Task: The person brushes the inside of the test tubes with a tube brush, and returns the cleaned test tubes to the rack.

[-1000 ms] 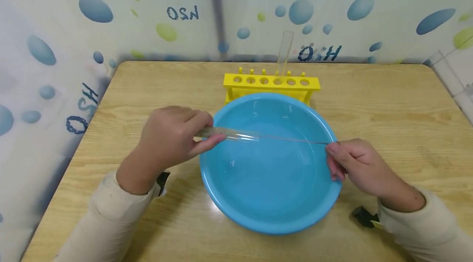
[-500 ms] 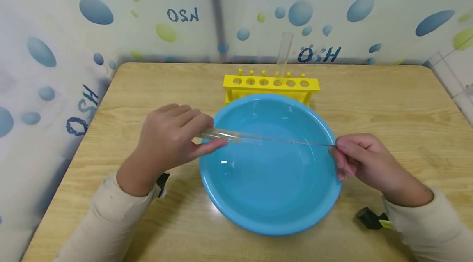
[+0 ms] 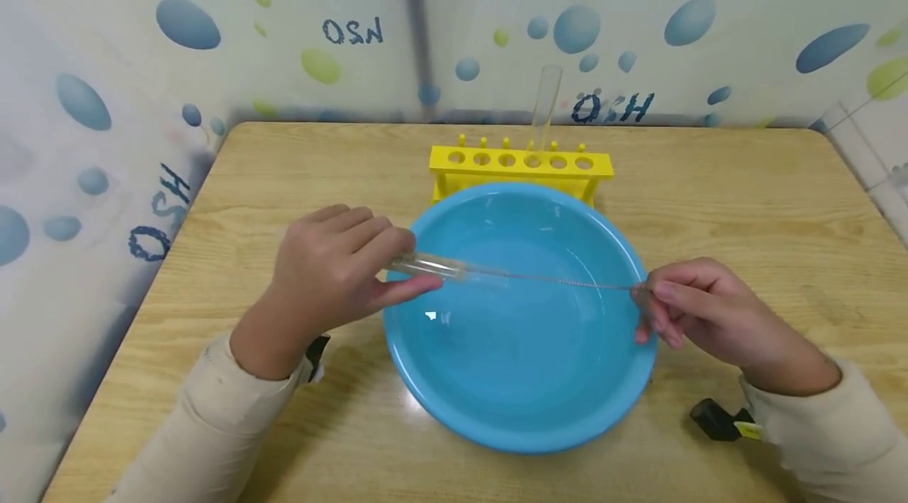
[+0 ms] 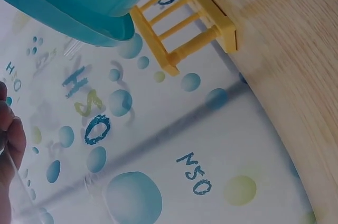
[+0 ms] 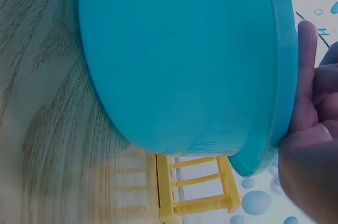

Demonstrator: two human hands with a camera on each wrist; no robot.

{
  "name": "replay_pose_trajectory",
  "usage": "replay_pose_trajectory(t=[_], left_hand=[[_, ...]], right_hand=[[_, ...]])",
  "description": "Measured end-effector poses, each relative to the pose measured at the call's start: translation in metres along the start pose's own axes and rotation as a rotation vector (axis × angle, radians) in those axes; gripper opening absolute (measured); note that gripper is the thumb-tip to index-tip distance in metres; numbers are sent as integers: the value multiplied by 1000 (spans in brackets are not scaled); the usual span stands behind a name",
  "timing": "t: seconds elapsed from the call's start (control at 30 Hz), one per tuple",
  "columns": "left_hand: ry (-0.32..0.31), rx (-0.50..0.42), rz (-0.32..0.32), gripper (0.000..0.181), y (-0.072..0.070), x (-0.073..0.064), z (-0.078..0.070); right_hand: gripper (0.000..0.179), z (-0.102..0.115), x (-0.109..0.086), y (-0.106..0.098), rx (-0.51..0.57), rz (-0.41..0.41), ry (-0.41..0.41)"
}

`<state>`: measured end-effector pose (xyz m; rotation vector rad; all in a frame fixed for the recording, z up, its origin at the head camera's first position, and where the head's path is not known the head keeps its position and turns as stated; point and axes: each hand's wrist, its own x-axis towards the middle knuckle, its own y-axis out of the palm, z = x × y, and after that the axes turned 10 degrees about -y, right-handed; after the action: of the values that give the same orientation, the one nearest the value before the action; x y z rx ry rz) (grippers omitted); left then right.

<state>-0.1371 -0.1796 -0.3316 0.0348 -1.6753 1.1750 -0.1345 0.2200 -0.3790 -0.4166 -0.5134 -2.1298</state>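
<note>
Over the blue basin, in the head view, my left hand grips a clear glass test tube lying nearly level, its mouth toward the right. From that mouth runs the thin twisted wire of a test tube brush. My right hand pinches the wire's far end at the basin's right rim. The brush head sits inside the tube and is hard to make out. In the right wrist view, fingers show beside the basin's rim. Part of a hand appears at the left edge of the left wrist view.
Behind the basin stands a yellow test tube rack with an upright glass test tube in one hole. The wooden table ends at a patterned wall sheet. Dark wrist-camera mounts sit under both cuffs.
My right hand has drawn the wire a little to the right, then eased it slightly back left. My left hand, with the tube, has shifted slightly right and toward me.
</note>
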Motion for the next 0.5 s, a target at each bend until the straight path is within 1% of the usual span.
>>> replay_pose_trajectory(t=[0.07, 0.17, 0.33, 0.5], left_hand=[[0, 0, -11, 53, 0, -1, -1], [4, 3, -23, 54, 0, 1, -1], [-1, -1, -13, 56, -1, 0, -2], [-4, 0, -13, 55, 0, -1, -1]], right_hand=[[41, -2, 0, 0, 10, 9, -5], [39, -1, 0, -1, 20, 27, -27], [37, -1, 0, -1, 30, 41, -24], [37, -2, -2, -1, 5, 36, -23]])
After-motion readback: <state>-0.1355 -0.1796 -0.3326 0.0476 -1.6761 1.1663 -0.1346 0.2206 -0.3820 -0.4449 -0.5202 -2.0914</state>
